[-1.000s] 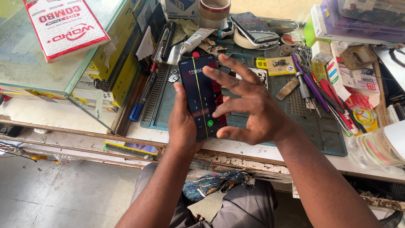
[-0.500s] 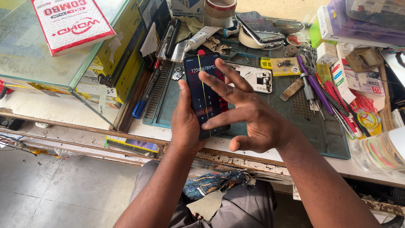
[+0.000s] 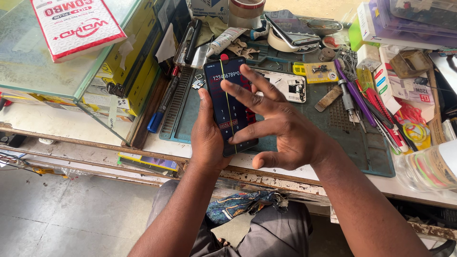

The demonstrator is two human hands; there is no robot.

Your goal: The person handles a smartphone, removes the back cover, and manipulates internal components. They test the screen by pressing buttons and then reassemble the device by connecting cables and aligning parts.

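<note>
My left hand (image 3: pixel 208 138) grips a dark smartphone (image 3: pixel 226 102) from below and holds it upright over the green work mat (image 3: pixel 366 143). Its screen is lit with a number keypad, and a thin yellow vertical line runs down the display. My right hand (image 3: pixel 278 126) hovers over the screen with its fingers spread; one fingertip rests near the lower part of the keypad. That hand holds nothing.
Behind the phone lie a white opened phone back (image 3: pixel 288 85), tape rolls (image 3: pixel 247 9), another phone (image 3: pixel 293 28), a small yellow board (image 3: pixel 321 71), screwdrivers and tweezers (image 3: pixel 354 95). A glass case (image 3: pixel 52 71) with a red and white packet (image 3: pixel 78 26) stands left. A plastic jar (image 3: pixel 431 166) sits right.
The phone and both hands sit slightly lower in the view than before. My right hand's fingers have shifted over the screen, and digits now show at the top of the display.
</note>
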